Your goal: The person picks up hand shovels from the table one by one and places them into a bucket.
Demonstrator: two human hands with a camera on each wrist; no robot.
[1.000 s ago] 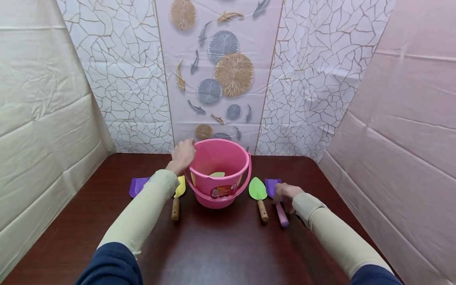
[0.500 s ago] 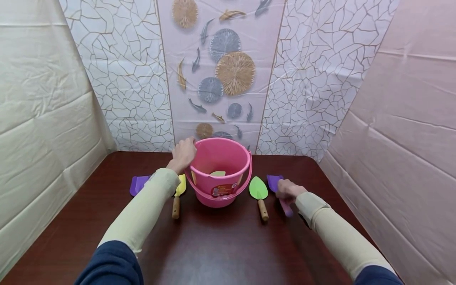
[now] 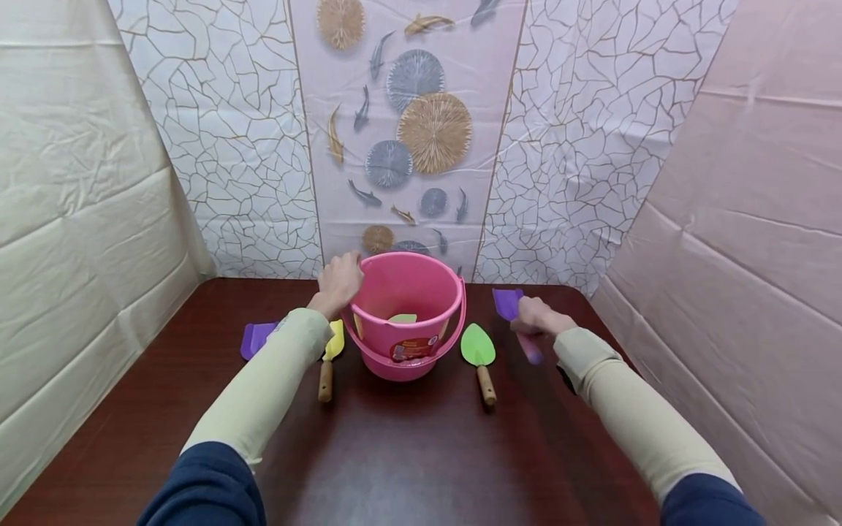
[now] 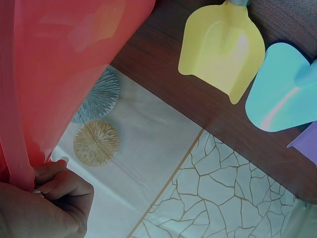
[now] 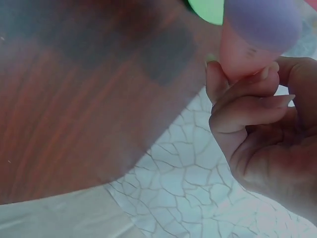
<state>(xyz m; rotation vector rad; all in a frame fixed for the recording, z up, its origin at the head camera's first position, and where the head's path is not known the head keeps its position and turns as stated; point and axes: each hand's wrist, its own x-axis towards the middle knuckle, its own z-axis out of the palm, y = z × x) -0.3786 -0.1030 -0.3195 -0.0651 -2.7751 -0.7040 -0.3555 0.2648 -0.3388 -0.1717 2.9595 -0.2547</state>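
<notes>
A pink bucket (image 3: 375, 334) stands upright at the back middle of the table. My left hand (image 3: 338, 283) grips its left rim, and the left wrist view shows the fingers curled at the rim. Inside lies a pale green piece (image 3: 403, 318), mostly hidden by the bucket wall. Over the table's right side, my right hand (image 3: 541, 318) holds a toy shovel with a purple blade (image 3: 507, 304) by its pink handle. In the right wrist view, the fingers pinch the handle (image 5: 242, 58). That shovel appears lifted off the tabletop.
A green trowel (image 3: 478, 345) with a wooden handle lies right of the bucket. To the left are a yellow shovel (image 3: 334, 342) and a purple shovel (image 3: 258, 339); my forearm partly covers that side. The left wrist view also shows a light-blue blade (image 4: 277, 91) between them.
My right hand has taken hold of the purple shovel by its handle and moved it up and toward the back of the table. My left hand has stayed on the bucket rim.
</notes>
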